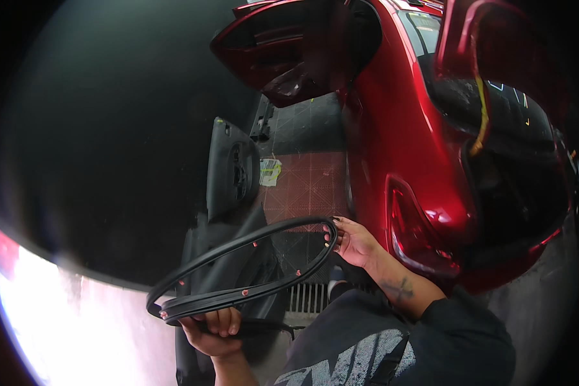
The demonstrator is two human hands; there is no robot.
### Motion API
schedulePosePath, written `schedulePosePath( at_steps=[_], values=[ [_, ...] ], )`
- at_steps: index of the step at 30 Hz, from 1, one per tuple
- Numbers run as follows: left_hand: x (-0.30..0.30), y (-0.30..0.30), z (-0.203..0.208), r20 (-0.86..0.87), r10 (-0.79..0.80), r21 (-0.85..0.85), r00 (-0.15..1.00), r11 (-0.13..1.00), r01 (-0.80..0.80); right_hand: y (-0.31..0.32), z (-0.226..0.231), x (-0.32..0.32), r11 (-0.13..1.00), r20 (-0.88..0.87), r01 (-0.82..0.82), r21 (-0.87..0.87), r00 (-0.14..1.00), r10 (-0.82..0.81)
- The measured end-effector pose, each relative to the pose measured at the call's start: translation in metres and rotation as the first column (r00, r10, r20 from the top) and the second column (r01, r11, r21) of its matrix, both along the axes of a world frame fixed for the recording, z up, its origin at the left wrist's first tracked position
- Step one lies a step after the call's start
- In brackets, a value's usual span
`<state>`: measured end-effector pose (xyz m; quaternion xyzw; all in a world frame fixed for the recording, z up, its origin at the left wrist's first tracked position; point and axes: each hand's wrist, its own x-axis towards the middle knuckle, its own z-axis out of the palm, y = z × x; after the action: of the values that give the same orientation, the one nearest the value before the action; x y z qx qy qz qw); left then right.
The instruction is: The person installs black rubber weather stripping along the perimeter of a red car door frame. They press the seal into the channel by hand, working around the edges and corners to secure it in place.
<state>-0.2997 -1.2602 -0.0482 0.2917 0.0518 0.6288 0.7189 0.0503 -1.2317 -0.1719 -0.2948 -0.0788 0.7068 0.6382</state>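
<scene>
A long black rubber seal strip [212, 300], much like a car door weatherstrip, is bent into a large loop in front of me. Small reddish clips [245, 293] are dotted along it. My left hand [215, 331] is closed around the loop's lower left part, its fingers curled. At the loop's far right bend, my right hand [354, 241] pinches the strip between thumb and fingers. A thinner black length trails to the right from below my left hand.
To the right stands a red car [392, 122] with an open side door [289, 55] and its rear lid raised. Dark door trim panels [228, 167] lean on the left. A paper sheet [270, 172] lies beside them, and a floor grate [305, 298] is near my shoe.
</scene>
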Motion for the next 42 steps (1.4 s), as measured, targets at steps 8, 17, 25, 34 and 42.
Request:
schedulePosePath(
  at_steps=[8, 17, 25, 34, 42],
  values=[
    [0.082, 0.245, 0.054, 0.195, -0.016, 0.121, 0.981, 0.993, -0.008, 0.230, 0.050, 0.045, 0.926, 0.011, 0.035, 0.375, 0.999, -0.043],
    [0.176, 0.479, 0.098, -0.092, 0.349, 0.396, 0.933, 0.872, -0.287, 0.436, 0.097, 0.141, 0.856, 0.061, 0.197, 0.479, 0.965, -0.256],
    [0.271, 0.750, 0.028, -0.187, 0.263, 0.177, 0.947, 0.957, -0.230, 0.542, 0.152, 0.237, 0.560, 0.137, 0.413, 0.718, 0.705, -0.696],
    [0.324, 1.046, -0.061, -0.805, 0.526, 0.208, -0.276, 0.685, 0.699, 0.718, 0.224, 0.272, 0.489, 0.394, 0.151, 0.859, 0.413, -0.821],
    [0.327, 1.354, 0.096, -0.446, 0.881, 0.882, -0.160, 0.401, -0.247, 0.850, 0.050, 0.221, 0.957, 0.981, -0.231, 0.177, -0.033, -0.190]
  ],
)
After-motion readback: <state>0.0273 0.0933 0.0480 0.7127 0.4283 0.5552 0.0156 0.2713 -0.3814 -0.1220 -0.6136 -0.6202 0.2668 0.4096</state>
